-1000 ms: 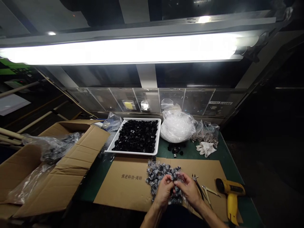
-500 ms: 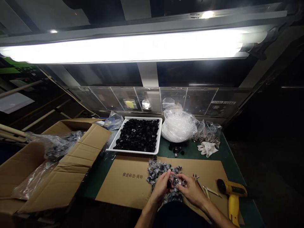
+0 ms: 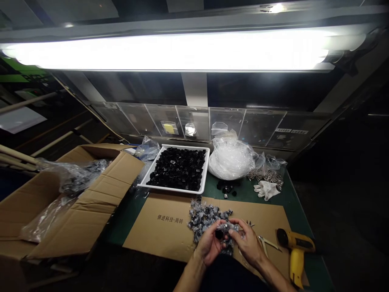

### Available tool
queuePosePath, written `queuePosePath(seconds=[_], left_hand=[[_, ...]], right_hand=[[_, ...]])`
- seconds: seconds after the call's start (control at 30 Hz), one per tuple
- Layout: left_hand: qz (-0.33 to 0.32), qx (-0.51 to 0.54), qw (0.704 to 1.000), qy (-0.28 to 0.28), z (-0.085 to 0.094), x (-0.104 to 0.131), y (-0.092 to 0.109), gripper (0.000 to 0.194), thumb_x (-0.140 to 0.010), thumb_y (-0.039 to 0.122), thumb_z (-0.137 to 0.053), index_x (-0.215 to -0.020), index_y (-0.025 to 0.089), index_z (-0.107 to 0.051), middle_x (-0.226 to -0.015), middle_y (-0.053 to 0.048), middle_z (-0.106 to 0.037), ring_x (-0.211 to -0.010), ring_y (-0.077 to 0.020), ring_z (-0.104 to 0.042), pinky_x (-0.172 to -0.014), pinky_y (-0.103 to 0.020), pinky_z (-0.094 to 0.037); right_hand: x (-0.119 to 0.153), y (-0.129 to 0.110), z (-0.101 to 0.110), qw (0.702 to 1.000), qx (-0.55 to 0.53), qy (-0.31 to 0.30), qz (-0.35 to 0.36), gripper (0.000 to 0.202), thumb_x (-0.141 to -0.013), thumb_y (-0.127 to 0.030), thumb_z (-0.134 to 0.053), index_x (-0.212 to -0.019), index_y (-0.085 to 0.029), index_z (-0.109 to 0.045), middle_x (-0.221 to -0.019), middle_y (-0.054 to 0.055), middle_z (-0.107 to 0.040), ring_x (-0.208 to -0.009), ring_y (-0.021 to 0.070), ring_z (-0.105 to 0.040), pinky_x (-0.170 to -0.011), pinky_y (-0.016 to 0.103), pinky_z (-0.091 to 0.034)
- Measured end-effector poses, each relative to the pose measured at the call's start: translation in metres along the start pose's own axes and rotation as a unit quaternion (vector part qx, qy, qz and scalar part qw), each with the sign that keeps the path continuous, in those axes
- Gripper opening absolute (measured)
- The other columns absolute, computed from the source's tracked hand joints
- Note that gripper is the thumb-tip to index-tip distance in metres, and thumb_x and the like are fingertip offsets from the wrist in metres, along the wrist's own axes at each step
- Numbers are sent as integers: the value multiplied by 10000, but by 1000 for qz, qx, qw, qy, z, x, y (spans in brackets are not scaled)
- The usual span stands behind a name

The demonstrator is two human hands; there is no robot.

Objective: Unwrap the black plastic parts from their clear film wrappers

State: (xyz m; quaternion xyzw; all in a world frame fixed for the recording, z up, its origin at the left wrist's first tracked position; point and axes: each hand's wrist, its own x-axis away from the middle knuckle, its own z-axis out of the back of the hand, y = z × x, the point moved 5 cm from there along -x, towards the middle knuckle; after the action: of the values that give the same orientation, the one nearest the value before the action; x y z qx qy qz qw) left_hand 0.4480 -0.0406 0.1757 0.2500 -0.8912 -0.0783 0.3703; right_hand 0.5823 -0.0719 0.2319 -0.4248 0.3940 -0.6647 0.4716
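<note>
My left hand (image 3: 210, 242) curls round a small black part (image 3: 219, 233) above the front edge of the cardboard sheet (image 3: 164, 243). Close on its right, my right hand (image 3: 247, 243) pinches clear plastic wrap (image 3: 226, 228) with a shiny bit at the black part's side. Below and behind both hands lies a heap of small plastic-wrapped parts (image 3: 202, 217). The hands hide part of this heap.
A white tray (image 3: 206, 174) of black parts stands behind the sheet, beside a bulging clear bag (image 3: 231, 159). White gloves (image 3: 266, 190) and a yellow heat gun (image 3: 297, 259) are at right, an open carton (image 3: 100, 207) at left. A lit tube (image 3: 170, 50) hangs above.
My left hand has turned more palm-up, and the black part shows more clearly. My right hand's fingers have closed in over the wrap. The camera view has shifted slightly.
</note>
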Motion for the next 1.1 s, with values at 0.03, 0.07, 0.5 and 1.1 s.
queuePosePath(seconds=[0.03, 0.07, 0.5, 1.1], left_hand=[[2, 6, 1000, -3, 1, -1, -1, 292, -861, 383, -607, -1065, 176, -585, -838, -22, -615, -639, -107, -583, -499, -196, -439], [4, 10, 1000, -6, 1, -2, -2, 289, -860, 383, -606, -1061, 176, -585, -842, -22, -618, -641, -110, -585, -504, -199, -440], [29, 140, 990, -15, 13, -12, -10, 227, -835, 354, -628, -857, 133, -584, -726, -1, -614, -642, -94, -592, -607, -198, -459], [0, 124, 990, 68, 91, 16, 29, 347, -787, 468, -652, -724, 155, -517, -862, -16, -611, -508, -66, -512, -345, -154, -221]], right_hand=[[1, -1, -1, 1000, 1, 3, 3, 253, -849, -345, -569, -1052, -214, -644, -1050, 55, -662, -881, 210, -622, -759, 285, -489], [1, -3, -2, 1000, 5, 5, 8, 222, -858, -343, -559, -1008, -211, -654, -1003, 53, -666, -859, 207, -622, -741, 280, -487], [8, -53, -26, 985, 89, -56, 136, 106, -832, -193, -556, -800, -227, -651, -967, 49, -676, -974, 218, -616, -835, 288, -468], [-100, 12, -74, 979, 184, -84, -15, 525, -908, -509, -399, -499, -198, -509, -482, -7, -488, -491, 153, -466, -487, 261, -301]])
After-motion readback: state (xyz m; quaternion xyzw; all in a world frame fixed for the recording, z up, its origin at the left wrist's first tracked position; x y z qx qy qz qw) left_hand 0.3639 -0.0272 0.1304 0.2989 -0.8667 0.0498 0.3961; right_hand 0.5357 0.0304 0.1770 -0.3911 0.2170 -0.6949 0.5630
